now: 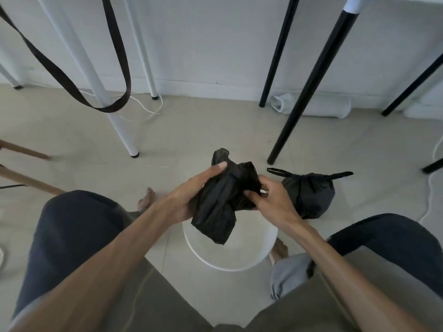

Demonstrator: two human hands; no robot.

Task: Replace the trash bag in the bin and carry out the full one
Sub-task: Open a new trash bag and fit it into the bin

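A small white round bin [239, 256] stands on the floor between my knees. Above it I hold a crumpled, still folded black trash bag [220, 204]. My left hand [189, 195] grips its left side with the fingers wrapped over the top. My right hand [268, 200] pinches the plastic at its right edge. To the right of the bin, a full black trash bag [309, 195] sits on the floor with its top tied and two handle ends sticking out.
White table legs [119, 130] stand at the left and black table legs [299, 104] at the right, close behind the bin. A dark strap [72, 85] hangs at the upper left. Wooden chair legs [26, 178] are far left. White cables lie along the wall.
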